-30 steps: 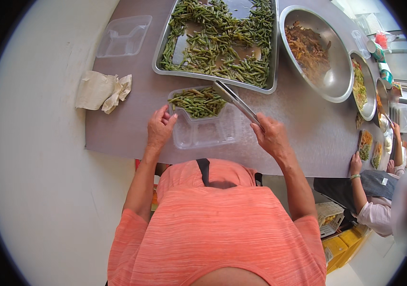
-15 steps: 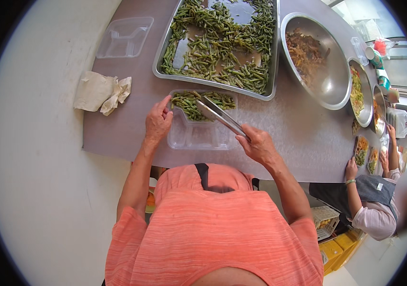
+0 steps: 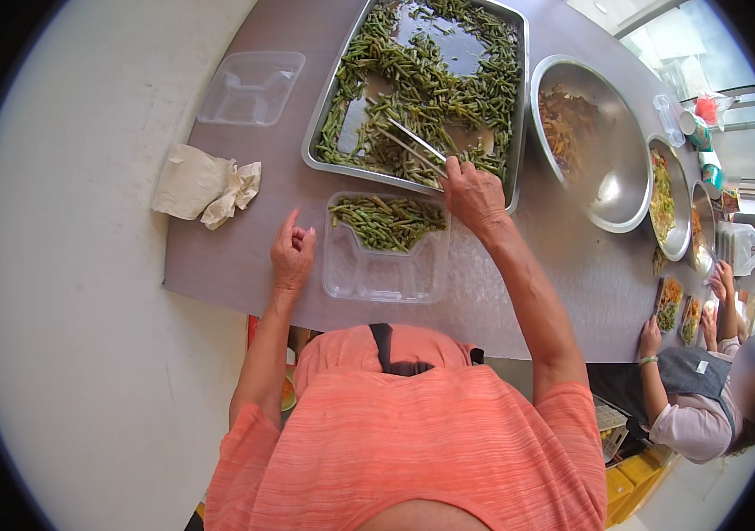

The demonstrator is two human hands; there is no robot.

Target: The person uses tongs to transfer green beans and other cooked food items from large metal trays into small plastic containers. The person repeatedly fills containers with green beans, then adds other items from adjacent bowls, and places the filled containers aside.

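Note:
My right hand (image 3: 475, 195) grips metal tongs (image 3: 420, 147), whose spread tips reach over the cut green beans (image 3: 413, 88) in a large metal tray (image 3: 311, 146). Just below the tray lies a clear plastic meal box (image 3: 384, 288). Its far compartment holds a portion of green beans (image 3: 389, 223); the near compartments show bare plastic. To the left of the box, apart from it, is my left hand (image 3: 292, 255), with fingers loosely spread and nothing in them.
A second clear box (image 3: 251, 87) and crumpled brown paper (image 3: 205, 184) lie at the left. A big steel bowl of shredded food (image 3: 590, 142) stands right of the tray. Farther right, a co-worker (image 3: 696, 380) handles filled boxes (image 3: 669, 303) beside more bowls (image 3: 670, 199).
My right hand has lifted the tongs from the meal box and carried them over the tray. My left hand has let go of the box's rim. The view has shifted slightly.

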